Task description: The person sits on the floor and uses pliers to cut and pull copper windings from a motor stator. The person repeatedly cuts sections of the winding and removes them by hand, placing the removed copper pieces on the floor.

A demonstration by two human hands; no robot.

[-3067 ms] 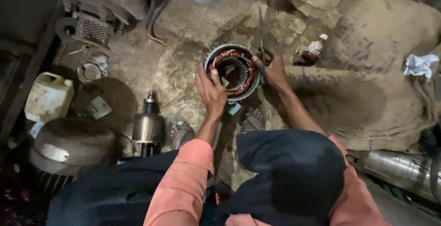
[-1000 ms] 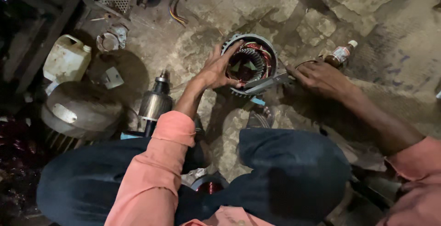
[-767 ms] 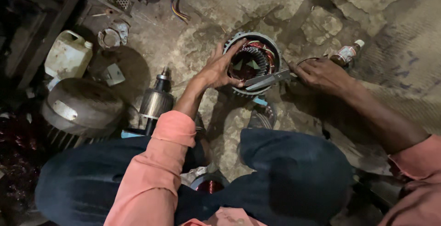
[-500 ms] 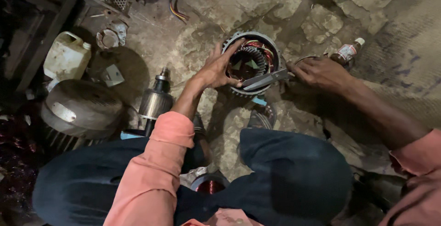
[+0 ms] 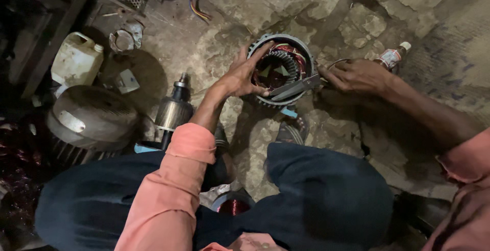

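A round motor stator (image 5: 293, 52) with copper windings lies on the stone floor in front of my knees. My left hand (image 5: 241, 73) rests on its near-left rim, fingers spread over the opening. To its right, my right hand (image 5: 356, 76) grips the handle of a pair of metal scissors (image 5: 296, 87), whose blades point left across the stator's lower rim.
A motor rotor with shaft (image 5: 173, 110) stands left of my left arm. A grey motor housing (image 5: 92, 121) and a white jerrycan (image 5: 76, 62) sit at the left. A small bottle (image 5: 394, 55) lies beyond my right hand. A copper wire spool (image 5: 232, 206) sits between my legs.
My right hand has brought the scissors from the right onto the stator's rim. My left hand has stayed on the stator.
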